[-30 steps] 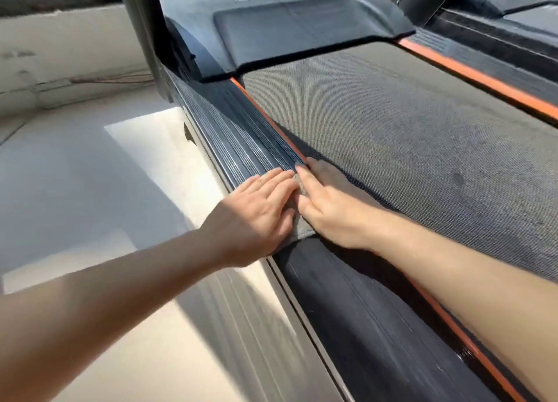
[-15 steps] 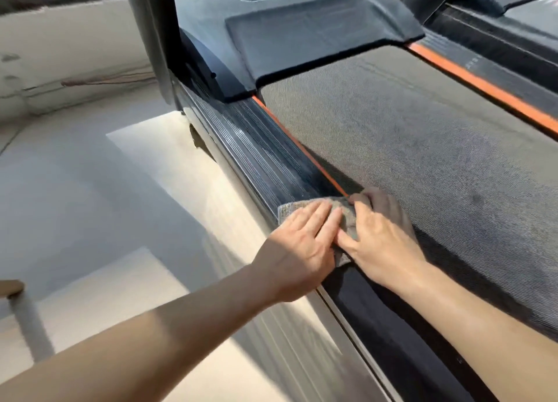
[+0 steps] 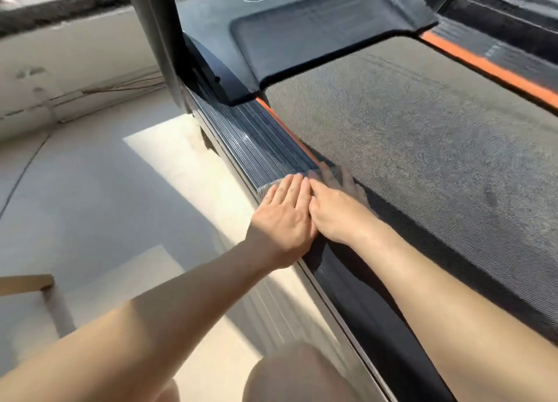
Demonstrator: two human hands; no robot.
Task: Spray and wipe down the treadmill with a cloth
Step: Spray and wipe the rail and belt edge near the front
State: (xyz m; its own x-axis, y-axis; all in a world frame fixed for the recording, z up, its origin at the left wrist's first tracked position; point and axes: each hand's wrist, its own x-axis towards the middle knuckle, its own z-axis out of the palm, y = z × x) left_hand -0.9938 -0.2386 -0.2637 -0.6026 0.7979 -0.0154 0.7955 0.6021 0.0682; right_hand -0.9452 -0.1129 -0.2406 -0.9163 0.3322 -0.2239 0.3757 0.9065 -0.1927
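Left hand point(image 3: 283, 217) and right hand point(image 3: 338, 211) are pressing flat, side by side and touching, fingers straight, on the cloth point(image 3: 267, 187), mostly hidden beneath them on the ribbed side rail point(image 3: 262, 138) of the treadmill point(image 3: 302, 23).

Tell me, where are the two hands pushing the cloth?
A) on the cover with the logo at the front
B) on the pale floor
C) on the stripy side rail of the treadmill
C: the left hand and right hand press flat, side by side, on the grey cloth, which lies on the ribbed side rail next to the orange stripe.
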